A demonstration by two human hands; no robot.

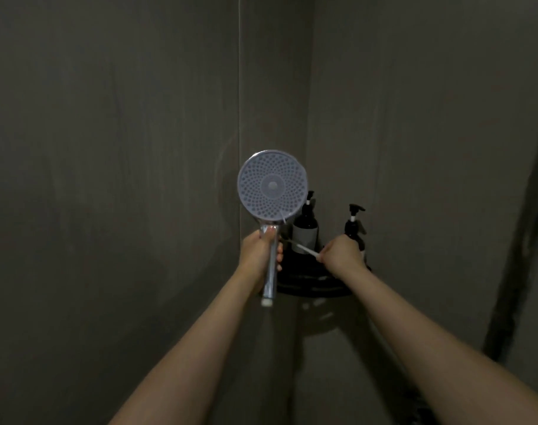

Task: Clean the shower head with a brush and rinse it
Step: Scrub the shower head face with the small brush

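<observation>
A round shower head [272, 184] with a pale nozzle face points toward me, held upright in front of the wall corner. My left hand [259, 251] grips its chrome handle [270, 277] just below the head. My right hand [341, 252] grips a thin white brush [304, 249] by its handle. The brush slants up and to the left toward the lower edge of the head. Its bristle end is too dim to make out.
A black corner shelf [310, 286] hangs on the dark grey walls behind my hands. Two dark pump bottles [305, 227] [355, 228] stand on it. A dark vertical strip [519, 240] runs down the right wall.
</observation>
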